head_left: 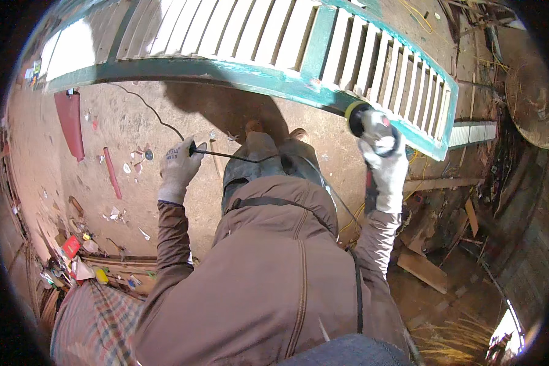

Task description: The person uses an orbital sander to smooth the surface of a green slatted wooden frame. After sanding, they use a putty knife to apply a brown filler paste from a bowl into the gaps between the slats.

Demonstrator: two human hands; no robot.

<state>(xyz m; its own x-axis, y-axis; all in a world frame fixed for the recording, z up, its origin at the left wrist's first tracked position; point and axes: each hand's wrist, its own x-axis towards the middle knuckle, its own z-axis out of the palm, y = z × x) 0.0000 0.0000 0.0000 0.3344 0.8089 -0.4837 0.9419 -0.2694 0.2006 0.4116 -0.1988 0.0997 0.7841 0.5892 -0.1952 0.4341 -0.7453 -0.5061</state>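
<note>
A louvered shutter (296,85) with white slats and a worn teal frame lies across the far side. My right hand (389,168), in a white work glove, is closed around an angle grinder (381,137) fitted with a yellow-rimmed disc. That disc is at the near edge of the shutter's frame; whether it touches I cannot tell. Away to the left, my gloved left hand (180,165) is closed on a black power cord (238,159). The cord runs from it across my front and also trails up toward the shutter.
On the dusty floor lie a dark red strip (111,173) and a wider red piece (71,125). Litter and a checked cloth (94,326) sit at lower left. Wood offcuts (422,272) are at right, below a round woven basket or hat (534,100).
</note>
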